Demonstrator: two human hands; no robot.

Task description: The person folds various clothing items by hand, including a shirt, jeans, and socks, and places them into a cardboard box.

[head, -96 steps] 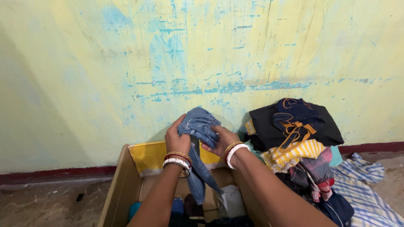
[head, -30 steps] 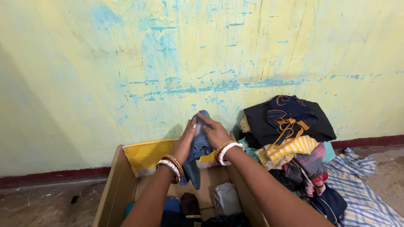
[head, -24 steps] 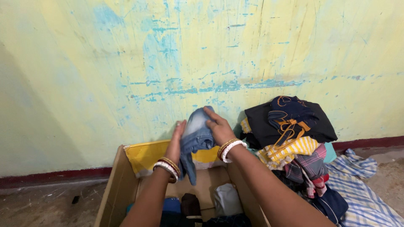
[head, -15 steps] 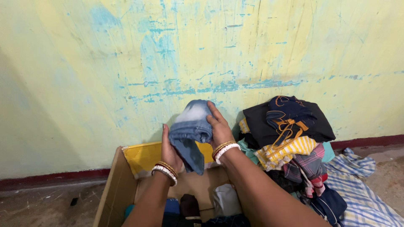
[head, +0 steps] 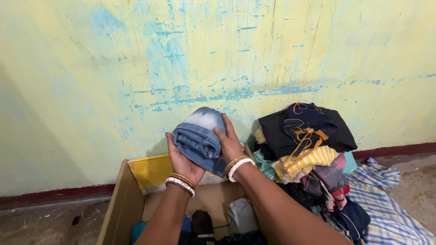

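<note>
Peeling yellow-and-blue wall [head: 136, 68], dark red skirting [head: 54, 195], grey concrete floor [head: 45, 224].

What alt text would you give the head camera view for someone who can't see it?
Two hands, left hand and right hand, hold a rolled blue denim garment above an open cardboard box. A heap of mixed clothes sits to the right against a worn yellow and blue wall.

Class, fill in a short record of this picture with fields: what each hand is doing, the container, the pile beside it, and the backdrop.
left hand: under the folded jeans, palm up, bangles at the wrist
right hand: pressed on the jeans' right side
container: open cardboard box, below the hands, with some clothes inside
pile: heap of clothes, right of the box, dark garment on top
backdrop: yellow wall with worn blue patches
</note>
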